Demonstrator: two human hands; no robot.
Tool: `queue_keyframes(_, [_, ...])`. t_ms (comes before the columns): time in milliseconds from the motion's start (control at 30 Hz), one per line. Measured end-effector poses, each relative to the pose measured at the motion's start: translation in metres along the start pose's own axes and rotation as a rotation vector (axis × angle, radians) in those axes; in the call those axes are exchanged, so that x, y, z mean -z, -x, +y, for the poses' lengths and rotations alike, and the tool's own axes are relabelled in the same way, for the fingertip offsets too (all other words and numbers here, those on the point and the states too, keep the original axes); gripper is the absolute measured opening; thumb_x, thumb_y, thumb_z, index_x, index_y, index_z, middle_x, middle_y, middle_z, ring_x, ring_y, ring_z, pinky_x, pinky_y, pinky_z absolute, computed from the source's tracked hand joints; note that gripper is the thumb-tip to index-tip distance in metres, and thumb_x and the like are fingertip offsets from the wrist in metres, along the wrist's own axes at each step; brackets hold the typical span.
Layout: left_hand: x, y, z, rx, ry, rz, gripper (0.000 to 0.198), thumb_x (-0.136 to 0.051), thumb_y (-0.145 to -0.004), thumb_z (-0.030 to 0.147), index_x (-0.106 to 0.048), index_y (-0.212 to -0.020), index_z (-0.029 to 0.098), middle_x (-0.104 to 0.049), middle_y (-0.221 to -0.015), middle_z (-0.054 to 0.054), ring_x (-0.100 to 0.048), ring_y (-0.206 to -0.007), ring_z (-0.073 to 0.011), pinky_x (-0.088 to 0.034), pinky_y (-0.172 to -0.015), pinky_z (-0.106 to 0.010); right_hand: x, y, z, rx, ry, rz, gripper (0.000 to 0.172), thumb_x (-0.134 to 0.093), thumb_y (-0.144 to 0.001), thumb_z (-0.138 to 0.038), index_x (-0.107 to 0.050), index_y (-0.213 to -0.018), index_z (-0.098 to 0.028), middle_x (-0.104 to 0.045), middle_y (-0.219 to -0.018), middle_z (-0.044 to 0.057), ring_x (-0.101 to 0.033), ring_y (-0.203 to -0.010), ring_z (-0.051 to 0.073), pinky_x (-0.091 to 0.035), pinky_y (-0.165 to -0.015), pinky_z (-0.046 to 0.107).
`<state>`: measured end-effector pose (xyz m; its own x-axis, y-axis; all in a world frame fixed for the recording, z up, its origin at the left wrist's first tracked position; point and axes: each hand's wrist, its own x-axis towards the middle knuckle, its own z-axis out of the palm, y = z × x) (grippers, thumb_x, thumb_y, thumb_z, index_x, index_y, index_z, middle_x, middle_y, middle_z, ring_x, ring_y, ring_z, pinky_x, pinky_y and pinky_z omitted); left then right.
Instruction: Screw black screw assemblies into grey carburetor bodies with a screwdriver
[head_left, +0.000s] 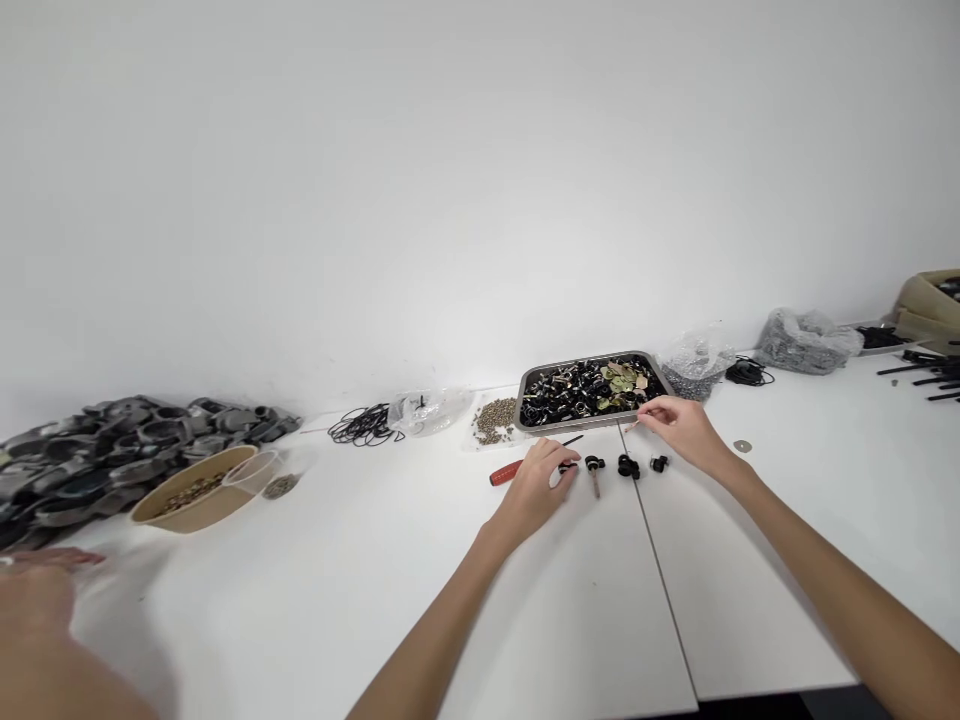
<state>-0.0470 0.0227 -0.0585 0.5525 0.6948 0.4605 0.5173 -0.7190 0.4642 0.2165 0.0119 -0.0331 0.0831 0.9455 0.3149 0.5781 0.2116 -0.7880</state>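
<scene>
Head camera view: a worker's left hand rests at a white tabletop, thumb and fingers curled with a small gap between them around a small black part; whether it is firmly gripped, one cannot tell. The right hand has thumb and forefinger closed together on a small, thin, pale piece, just in front of a rectangular grey metal tray heaped with black fittings. Between the hands stand three more pieces in a row: a black fitting with a metal stem, a rounded black fitting and a smaller black fitting. A red-handled screwdriver lies beside the left hand, partly behind it. At far left, a co-worker's blurred hand shows near a tan oval container.
</scene>
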Motion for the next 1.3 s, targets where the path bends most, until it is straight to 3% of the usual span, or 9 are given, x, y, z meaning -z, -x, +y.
queue_keyframes(167, [-0.006, -0.005, 0.019, -0.081, -0.06, -0.12, 0.022, -0.05, -0.092, 0.016, -0.06, -0.111, 0.022, -0.063, -0.105, -0.007, -0.055, -0.101, -0.0218, -0.048, -0.088, -0.04, -0.009, -0.001, 0.007, 0.006, -0.041, -0.028, 0.025, -0.055, -0.08, -0.037, -0.07, -0.083, -0.017, -0.07, -0.082, 0.006, -0.06, -0.072, 0.018, -0.045, -0.066, 0.029])
queue_keyframes(367, [-0.025, -0.022, 0.04, -0.212, -0.249, -0.259, 0.029, -0.051, -0.086, 0.007, -0.058, -0.111, 0.02, -0.061, -0.105, -0.009, -0.054, -0.101, -0.0246, -0.047, -0.087, -0.041, -0.001, -0.001, 0.001, 0.015, -0.063, -0.015, 0.023, -0.056, -0.079, -0.034, -0.071, -0.084, -0.017, -0.07, -0.08, 0.005, -0.061, -0.074, 0.017, -0.046, -0.07, 0.029])
queue_keyframes(600, [-0.05, -0.051, 0.05, -0.196, -0.338, -0.212, 0.022, -0.061, -0.084, 0.02, -0.061, -0.106, 0.02, -0.06, -0.1, -0.009, -0.053, -0.095, -0.0259, -0.047, -0.081, -0.041, 0.018, -0.006, 0.007, -0.05, -0.103, 0.029, 0.02, -0.059, -0.077, -0.031, -0.073, -0.08, -0.016, -0.072, -0.079, 0.006, -0.065, -0.076, 0.019, -0.049, -0.072, 0.028])
queue_keyframes(833, [-0.072, -0.066, 0.062, -0.194, -0.296, -0.363, 0.017, -0.064, -0.079, 0.011, -0.066, -0.095, 0.018, -0.067, -0.089, -0.007, -0.059, -0.093, -0.0253, -0.048, -0.084, -0.04, 0.023, -0.011, 0.016, -0.037, -0.112, 0.042, 0.02, -0.061, -0.076, -0.03, -0.074, -0.081, -0.017, -0.072, -0.078, 0.005, -0.064, -0.076, 0.018, -0.047, -0.07, 0.026])
queue_keyframes(933, [-0.067, -0.062, 0.056, -0.105, -0.182, -0.273, 0.012, -0.066, -0.077, 0.012, -0.065, -0.088, 0.017, -0.067, -0.087, -0.006, -0.06, -0.088, -0.0227, -0.05, -0.081, -0.037, 0.024, -0.011, 0.016, -0.037, -0.113, 0.003, 0.02, -0.06, -0.076, -0.03, -0.074, -0.081, -0.016, -0.071, -0.077, 0.004, -0.063, -0.075, 0.018, -0.046, -0.069, 0.026])
queue_keyframes(1067, [-0.046, -0.057, 0.042, -0.027, -0.009, -0.122, 0.012, -0.065, -0.079, 0.013, -0.064, -0.09, 0.018, -0.065, -0.089, -0.005, -0.059, -0.087, -0.0198, -0.05, -0.079, -0.034, 0.025, -0.007, 0.01, -0.025, -0.157, -0.087, 0.019, -0.061, -0.075, -0.03, -0.074, -0.078, -0.016, -0.071, -0.076, 0.005, -0.063, -0.074, 0.017, -0.046, -0.067, 0.025])
queue_keyframes(1200, [-0.028, -0.053, 0.035, 0.021, 0.076, -0.048, 0.012, -0.065, -0.08, 0.015, -0.065, -0.09, 0.019, -0.064, -0.086, -0.004, -0.058, -0.084, -0.0187, -0.049, -0.077, -0.033, 0.023, -0.002, -0.001, 0.01, -0.214, -0.18, 0.02, -0.063, -0.076, -0.031, -0.074, -0.08, -0.016, -0.069, -0.074, 0.004, -0.061, -0.072, 0.015, -0.044, -0.064, 0.024])
queue_keyframes(1300, [-0.025, -0.05, 0.035, 0.045, 0.12, -0.04, 0.012, -0.065, -0.079, 0.017, -0.066, -0.091, 0.019, -0.064, -0.083, -0.004, -0.058, -0.082, -0.0184, -0.048, -0.075, -0.032, 0.016, 0.001, -0.007, 0.031, -0.232, -0.191, 0.019, -0.063, -0.076, -0.031, -0.074, -0.079, -0.016, -0.068, -0.074, 0.004, -0.059, -0.071, 0.015, -0.044, -0.063, 0.024])
